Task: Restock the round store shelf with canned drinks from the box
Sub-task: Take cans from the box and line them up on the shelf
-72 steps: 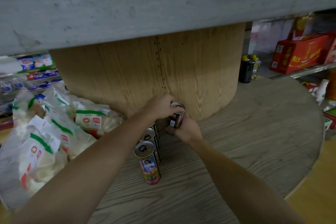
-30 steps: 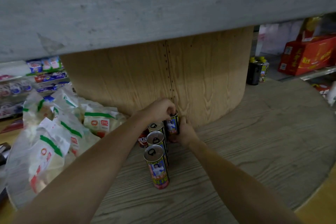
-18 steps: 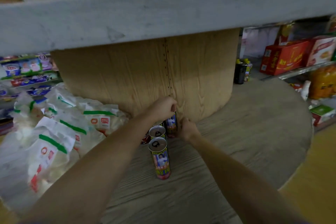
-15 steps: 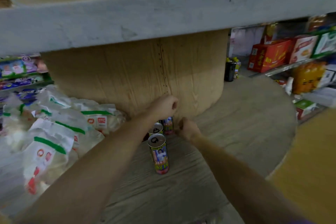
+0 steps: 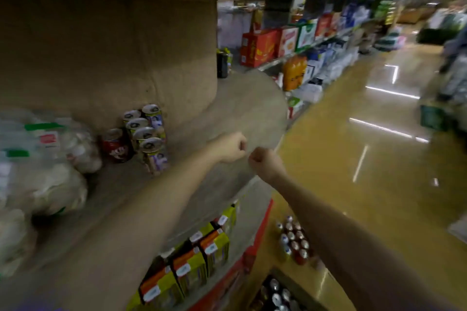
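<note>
Round wooden shelf tier (image 5: 242, 108) mostly bare. Box of cans (image 5: 275, 295) way below both fists. Cluster of slim drink cans (image 5: 149, 134) left of left hand (image 5: 231, 146). Right hand (image 5: 264, 163) curled too, both holding nothing. Probably rigid, slick, heavyish; best grabbed mid-body.
</note>
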### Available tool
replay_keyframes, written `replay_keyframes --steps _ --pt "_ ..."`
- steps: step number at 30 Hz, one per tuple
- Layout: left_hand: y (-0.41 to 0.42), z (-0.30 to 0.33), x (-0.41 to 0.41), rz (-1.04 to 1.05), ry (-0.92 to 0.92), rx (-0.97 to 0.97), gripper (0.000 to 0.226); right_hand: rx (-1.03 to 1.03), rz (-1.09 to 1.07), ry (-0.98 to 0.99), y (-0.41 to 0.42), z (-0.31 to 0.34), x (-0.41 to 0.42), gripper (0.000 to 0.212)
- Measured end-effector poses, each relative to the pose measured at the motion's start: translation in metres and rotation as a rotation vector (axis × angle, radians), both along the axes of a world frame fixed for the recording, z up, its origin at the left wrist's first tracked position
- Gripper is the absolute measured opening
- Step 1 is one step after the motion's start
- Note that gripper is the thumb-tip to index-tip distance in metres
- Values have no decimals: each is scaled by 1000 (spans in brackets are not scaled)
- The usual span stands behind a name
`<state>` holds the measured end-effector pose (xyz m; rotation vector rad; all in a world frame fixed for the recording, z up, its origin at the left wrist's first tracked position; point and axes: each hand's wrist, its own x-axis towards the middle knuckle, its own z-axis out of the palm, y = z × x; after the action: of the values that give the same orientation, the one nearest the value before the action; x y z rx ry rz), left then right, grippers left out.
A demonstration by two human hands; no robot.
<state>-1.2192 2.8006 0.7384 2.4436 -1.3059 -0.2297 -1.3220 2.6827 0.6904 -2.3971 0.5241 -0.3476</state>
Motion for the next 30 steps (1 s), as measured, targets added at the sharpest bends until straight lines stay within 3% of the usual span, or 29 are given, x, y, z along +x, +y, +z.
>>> replay_keyframes --steps 3,9,17,22,30 --pt "-27 -20 -38 -77 51 -8 27 31 -90 66 -18 -18 -51 14" --pt "-64 -79 -102 -136 112 65 7 87 -188 176 -54 -65 -133 11" --pt "-122 -173 -175 -96 259 237 32 223 -270 294 -108 -161 -211 10" --pt "-177 -225 -230 -7 400 315 12 351 -337 351 -159 -221 -271 8" --pt "-226 -343 -303 242 534 472 13 623 -454 555 -219 -332 -349 10"
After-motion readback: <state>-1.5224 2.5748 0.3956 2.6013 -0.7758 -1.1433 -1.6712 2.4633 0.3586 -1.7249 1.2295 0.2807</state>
